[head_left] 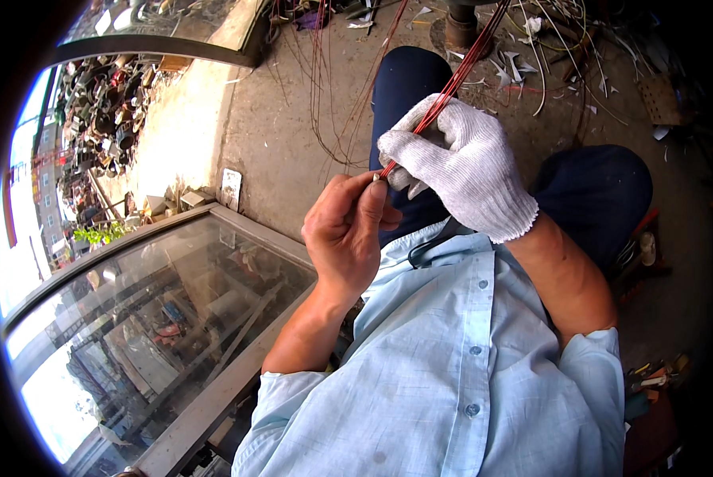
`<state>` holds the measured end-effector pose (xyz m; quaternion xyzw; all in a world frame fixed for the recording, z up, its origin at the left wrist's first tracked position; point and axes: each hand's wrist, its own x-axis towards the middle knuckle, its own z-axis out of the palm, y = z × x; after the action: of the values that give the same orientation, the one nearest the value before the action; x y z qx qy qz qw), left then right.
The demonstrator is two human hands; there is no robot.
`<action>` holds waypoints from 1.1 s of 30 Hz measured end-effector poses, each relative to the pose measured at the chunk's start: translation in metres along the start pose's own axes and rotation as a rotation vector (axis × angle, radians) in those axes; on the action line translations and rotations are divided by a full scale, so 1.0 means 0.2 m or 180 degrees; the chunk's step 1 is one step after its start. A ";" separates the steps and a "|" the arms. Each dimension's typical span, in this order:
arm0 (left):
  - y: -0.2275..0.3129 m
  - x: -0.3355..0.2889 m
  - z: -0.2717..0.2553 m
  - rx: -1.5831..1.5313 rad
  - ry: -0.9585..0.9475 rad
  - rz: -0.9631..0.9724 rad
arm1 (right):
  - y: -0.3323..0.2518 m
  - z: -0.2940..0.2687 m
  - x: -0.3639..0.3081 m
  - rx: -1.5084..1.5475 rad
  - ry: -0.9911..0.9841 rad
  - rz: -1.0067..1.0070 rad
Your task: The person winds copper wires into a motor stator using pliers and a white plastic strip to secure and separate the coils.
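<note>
A bundle of thin reddish wires [469, 65] slants down from the top of the view to my hands, above my dark-trousered knee. My right hand [469, 159], in a white knitted glove, is closed around the bundle, with the wires passing between thumb and fingers. Bare and just to the left of it, my left hand [348, 215] pinches the lower end of the same wires between thumb and index finger. The tips of the wires are mostly hidden by my fingers.
Loose wires [317, 95] hang at the upper left, and white cables [543, 71] with paper scraps lie on the floor at the upper right. A framed glass panel [205, 278] stands close to my left arm. Tools [658, 374] lie at the lower right.
</note>
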<state>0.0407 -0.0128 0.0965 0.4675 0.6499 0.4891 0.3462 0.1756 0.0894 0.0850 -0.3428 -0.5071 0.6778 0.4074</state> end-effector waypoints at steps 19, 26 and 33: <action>-0.02 -0.01 0.01 -0.0335 -0.0145 0.0085 | 0.01 0.00 -0.01 -0.0020 0.0077 -0.0113; -0.01 0.00 0.01 -0.0721 -0.0173 -0.0187 | 0.01 0.00 -0.01 -0.0044 0.0087 -0.0115; -0.02 -0.01 0.03 -0.0537 -0.0055 -0.0120 | 0.03 -0.01 0.00 -0.0154 0.0110 -0.0140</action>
<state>0.0459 -0.0129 0.0911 0.4285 0.6122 0.5314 0.3990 0.1765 0.0888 0.0783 -0.3530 -0.5236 0.6502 0.4225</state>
